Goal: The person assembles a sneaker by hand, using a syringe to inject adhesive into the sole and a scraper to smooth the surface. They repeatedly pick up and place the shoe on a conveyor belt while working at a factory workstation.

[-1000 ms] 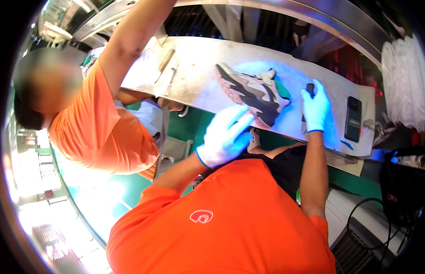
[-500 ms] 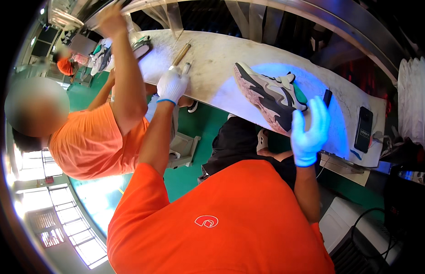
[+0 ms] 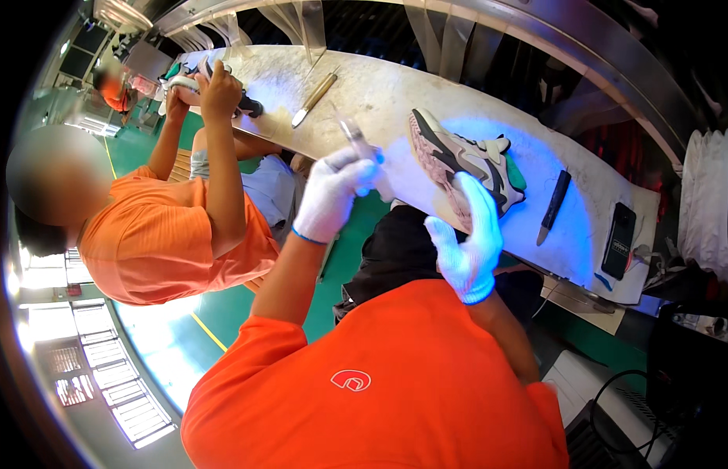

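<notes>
My left hand (image 3: 331,195), in a white glove, grips a slim, clear, syringe-like tube (image 3: 350,131) that points up and away over the bench's near edge. Its lower part is mostly hidden by the fingers. My right hand (image 3: 472,238), also gloved and lit blue, is open with thumb and fingers apart, just in front of a sneaker (image 3: 467,160). It overlaps the shoe's near side in the picture; whether they touch I cannot tell. The sneaker lies on its side, beige and dark grey, with a pinkish sole and a green patch at one end.
A black-handled knife (image 3: 554,207) and a dark phone (image 3: 618,241) lie right on the pale bench (image 3: 364,82). Farther left rests a wooden-handled blade tool (image 3: 315,100). Beside me, a co-worker in orange (image 3: 164,234) handles another shoe (image 3: 186,87).
My left hand has lifted the tube and come right, toward me. My right hand has moved left from the shoe's right end, uncovering the knife. The co-worker's raised hand has come down to a shoe.
</notes>
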{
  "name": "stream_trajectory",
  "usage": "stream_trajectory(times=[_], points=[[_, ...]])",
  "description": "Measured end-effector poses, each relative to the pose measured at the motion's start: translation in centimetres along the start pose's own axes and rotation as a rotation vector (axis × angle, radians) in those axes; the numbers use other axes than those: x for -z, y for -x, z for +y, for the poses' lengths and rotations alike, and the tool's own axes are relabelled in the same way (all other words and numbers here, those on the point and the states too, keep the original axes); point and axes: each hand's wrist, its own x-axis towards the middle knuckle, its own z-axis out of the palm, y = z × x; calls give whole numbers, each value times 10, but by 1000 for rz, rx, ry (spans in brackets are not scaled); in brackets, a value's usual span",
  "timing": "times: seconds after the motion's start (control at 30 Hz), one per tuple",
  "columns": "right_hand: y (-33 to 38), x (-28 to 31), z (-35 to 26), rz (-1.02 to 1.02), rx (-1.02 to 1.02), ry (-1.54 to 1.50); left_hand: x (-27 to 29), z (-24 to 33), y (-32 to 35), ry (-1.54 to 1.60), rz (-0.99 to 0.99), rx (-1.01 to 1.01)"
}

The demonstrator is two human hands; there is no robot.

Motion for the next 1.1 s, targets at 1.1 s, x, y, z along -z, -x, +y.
stream_trajectory(times=[1.1], points=[[-86,99,147,306,-672,-1573,-113,-88,71,-784,-295,-33]])
